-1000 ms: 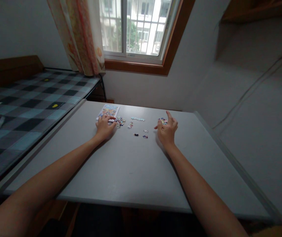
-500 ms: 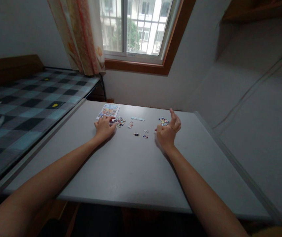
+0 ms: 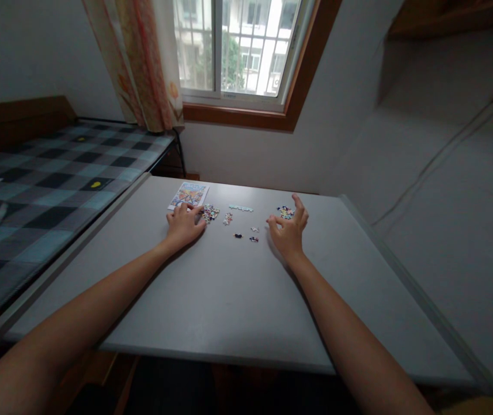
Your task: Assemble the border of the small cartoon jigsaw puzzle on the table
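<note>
resting left hand (image 3: 184, 226) flat on grey table (image 3: 229, 300), fingers loose, gripping nothing, fingertips at near edge of picture card (image 3: 189, 195), just beside pile of puzzle pieces (image 3: 210, 213). keeping right hand (image 3: 288, 230) open too, fingers spread and half curled, nothing pinched, right next to small cluster of pieces (image 3: 285, 212). spotting few loose pieces (image 3: 246, 235) between hands, short joined strip (image 3: 241, 208) behind those.

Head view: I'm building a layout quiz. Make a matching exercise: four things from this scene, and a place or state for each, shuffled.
1 picture card
2 left hand
3 right hand
4 checked bedcover

A left of the table
B palm down on the table, at the card's near edge
C fingers spread, near the rightmost pile of pieces
D far part of the table, beyond the left hand

Pairs: 1-D, 2-B, 3-C, 4-A
</note>
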`<state>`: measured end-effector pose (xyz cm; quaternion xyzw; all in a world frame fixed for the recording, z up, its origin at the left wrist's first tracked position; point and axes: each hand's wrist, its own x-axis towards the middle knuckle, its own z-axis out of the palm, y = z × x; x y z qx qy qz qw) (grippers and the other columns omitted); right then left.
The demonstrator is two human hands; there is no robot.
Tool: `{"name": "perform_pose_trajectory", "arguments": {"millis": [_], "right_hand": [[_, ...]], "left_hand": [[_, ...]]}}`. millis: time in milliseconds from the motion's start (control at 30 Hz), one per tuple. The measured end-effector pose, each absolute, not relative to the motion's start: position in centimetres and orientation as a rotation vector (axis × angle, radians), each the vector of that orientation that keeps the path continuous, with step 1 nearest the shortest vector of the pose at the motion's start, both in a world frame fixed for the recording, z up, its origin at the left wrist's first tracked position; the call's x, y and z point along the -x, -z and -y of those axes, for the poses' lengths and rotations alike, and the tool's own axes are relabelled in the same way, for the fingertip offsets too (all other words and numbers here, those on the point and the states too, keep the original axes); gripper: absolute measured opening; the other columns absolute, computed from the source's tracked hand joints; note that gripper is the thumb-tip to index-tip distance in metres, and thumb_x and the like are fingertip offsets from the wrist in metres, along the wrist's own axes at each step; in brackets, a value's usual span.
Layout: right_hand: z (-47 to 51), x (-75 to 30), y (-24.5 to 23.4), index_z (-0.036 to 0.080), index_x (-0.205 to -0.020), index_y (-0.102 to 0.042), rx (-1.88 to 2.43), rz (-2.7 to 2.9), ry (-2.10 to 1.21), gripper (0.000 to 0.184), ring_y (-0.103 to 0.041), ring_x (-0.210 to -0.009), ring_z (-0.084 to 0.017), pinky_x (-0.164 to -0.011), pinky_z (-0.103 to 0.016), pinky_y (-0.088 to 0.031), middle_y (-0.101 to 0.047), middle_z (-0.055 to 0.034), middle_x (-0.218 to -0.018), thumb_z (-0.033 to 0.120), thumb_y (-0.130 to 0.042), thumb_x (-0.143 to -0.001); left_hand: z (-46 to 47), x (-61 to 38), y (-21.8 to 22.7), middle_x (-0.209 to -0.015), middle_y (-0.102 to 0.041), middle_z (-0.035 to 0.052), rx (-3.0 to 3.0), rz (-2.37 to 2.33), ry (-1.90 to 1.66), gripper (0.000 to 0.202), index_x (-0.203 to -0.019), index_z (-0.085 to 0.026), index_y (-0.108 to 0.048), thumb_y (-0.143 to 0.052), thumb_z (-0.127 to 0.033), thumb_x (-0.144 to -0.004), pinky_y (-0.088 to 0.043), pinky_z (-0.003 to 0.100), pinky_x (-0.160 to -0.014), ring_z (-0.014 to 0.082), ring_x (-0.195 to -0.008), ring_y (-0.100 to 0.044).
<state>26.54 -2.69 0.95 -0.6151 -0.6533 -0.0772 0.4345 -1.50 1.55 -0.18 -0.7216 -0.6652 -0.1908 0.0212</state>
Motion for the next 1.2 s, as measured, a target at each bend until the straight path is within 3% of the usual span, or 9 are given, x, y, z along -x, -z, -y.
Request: {"name": "perform_pose_trajectory", "arguments": {"millis": [233,600,933,1200], "right_hand": [[2.6,-26.6,-0.8,0.017,-0.074,-0.074,1.502,1.64,0.211,0.025,-0.031,-0.129,-0.035,-0.107,-0.061,-0.027,-0.03,-0.0092,-0.148,0.024,-0.051,-0.083],[2.5,-26.5,-0.9,0.016,-0.071,-0.074,1.513,1.655,0.144,0.029,-0.031,-0.129,-0.033,-0.111,-0.057,-0.024,-0.029,-0.0108,-0.15,0.028,-0.051,-0.084],[2.3,-26.7,-0.4,0.017,-0.071,-0.074,1.496,1.659,0.14,0.032,-0.036,-0.123,-0.031,-0.108,-0.056,-0.029,-0.034,-0.012,-0.145,0.032,-0.05,-0.086],[2.2,-26.7,-0.5,0.017,-0.069,-0.073,1.48,1.66,0.112,0.03,-0.038,-0.118,-0.031,-0.105,-0.056,-0.03,-0.035,-0.0127,-0.142,0.032,-0.052,-0.085]], "left_hand": [[-2.4,2.8,-0.1,-0.134,-0.053,0.011,2.309,1.892,0.491,0.049,-0.136,-0.027,-0.053,-0.045,-0.034,-0.089,-0.033,0.049,-0.096,0.0335,-0.119,-0.044],[-1.4,1.9,0.1,-0.124,-0.06,0.0156,2.288,1.883,0.529,0.05,-0.135,-0.017,-0.052,-0.042,-0.038,-0.09,-0.032,0.048,-0.095,0.0324,-0.113,-0.051],[-1.1,1.6,-0.3,-0.125,-0.059,0.0127,2.295,1.887,0.464,0.039,-0.119,-0.021,-0.063,-0.043,-0.039,-0.091,-0.034,0.047,-0.094,0.0315,-0.113,-0.05],[-2.0,2.0,0.1,-0.13,-0.054,0.0133,2.283,1.971,0.479,0.045,-0.128,-0.026,-0.059,-0.045,-0.046,-0.09,-0.036,0.05,-0.092,0.0351,-0.116,-0.046]]}}
